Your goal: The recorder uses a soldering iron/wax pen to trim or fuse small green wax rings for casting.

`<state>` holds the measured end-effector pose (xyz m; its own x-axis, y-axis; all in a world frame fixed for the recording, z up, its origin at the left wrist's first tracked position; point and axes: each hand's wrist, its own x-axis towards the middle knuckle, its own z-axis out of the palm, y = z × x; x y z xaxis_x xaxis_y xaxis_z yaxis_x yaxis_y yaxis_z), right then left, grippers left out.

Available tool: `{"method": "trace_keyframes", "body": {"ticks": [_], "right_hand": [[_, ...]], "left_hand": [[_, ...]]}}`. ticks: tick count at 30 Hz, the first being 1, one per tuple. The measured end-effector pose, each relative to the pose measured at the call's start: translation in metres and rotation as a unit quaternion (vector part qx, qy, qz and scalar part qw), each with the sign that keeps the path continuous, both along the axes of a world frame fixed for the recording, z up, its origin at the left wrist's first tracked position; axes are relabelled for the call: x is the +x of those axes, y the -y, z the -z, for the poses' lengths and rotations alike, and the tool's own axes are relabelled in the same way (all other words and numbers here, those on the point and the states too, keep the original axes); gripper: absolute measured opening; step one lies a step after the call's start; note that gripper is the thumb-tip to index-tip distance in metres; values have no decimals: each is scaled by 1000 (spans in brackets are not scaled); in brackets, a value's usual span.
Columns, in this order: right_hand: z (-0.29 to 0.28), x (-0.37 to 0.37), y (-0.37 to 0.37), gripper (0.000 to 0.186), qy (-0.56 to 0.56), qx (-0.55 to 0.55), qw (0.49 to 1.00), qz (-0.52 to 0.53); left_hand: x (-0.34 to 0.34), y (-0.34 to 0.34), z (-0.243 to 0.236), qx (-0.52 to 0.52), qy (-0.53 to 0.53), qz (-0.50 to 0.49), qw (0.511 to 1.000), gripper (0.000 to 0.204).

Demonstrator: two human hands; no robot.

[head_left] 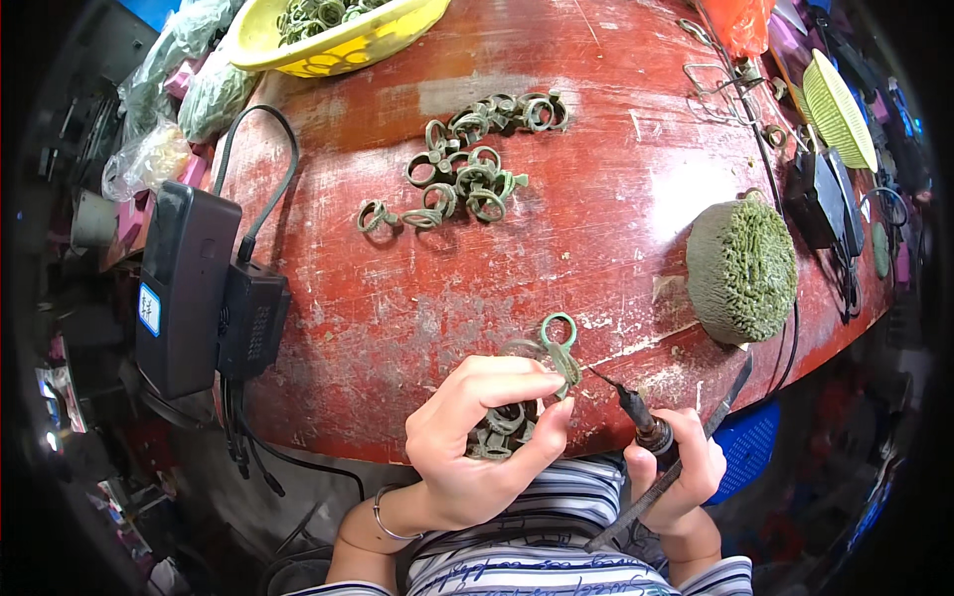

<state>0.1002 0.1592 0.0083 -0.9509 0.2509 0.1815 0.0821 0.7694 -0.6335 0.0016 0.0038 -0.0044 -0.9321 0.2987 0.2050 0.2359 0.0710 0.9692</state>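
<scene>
My left hand (477, 437) pinches a green ring-shaped wax piece (558, 343) between thumb and forefinger at the near edge of the red table (616, 199), with several more green rings (502, 429) cupped in its palm. In my right hand (676, 467) I grip a thin pointed tool (626, 402), and its tip almost touches the held ring. A pile of loose green rings (462, 164) lies farther back on the table.
A yellow basket (258, 45) of green rings stands at the back left. A black box with cables (184, 283) sits at the left edge. A round green bristly block (743, 268) lies on the right, with a green woven dish (840, 109) and wire pieces (720, 84) beyond.
</scene>
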Motion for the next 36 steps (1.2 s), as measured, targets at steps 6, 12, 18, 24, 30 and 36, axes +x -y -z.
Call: {"method": "trace_keyframes", "body": {"ticks": [6,12,18,24,30,36], "right_hand": [[1,-2,-1,34,-6,1,1000,-7],[1,-1,-3,36,10,27,999,-20],[2,-1,-4,39,22,63,997,-25],[-1,-3,-2,39,28,31,999,-19],[-8,-15,1,33,15,-101,994,-24],[-7,-55,16,42,-31,-96,994,-45]], "left_hand": [[-1,-1,0,-10,-22,-10,1000,26],[0,-2,1,-6,-22,-20,1000,27],[0,0,-1,-21,-20,14,999,23],[1,-1,-1,-20,-11,12,1000,24],[2,8,-3,108,148,-20,983,18],[-9,19,-2,416,297,33,859,16]]}}
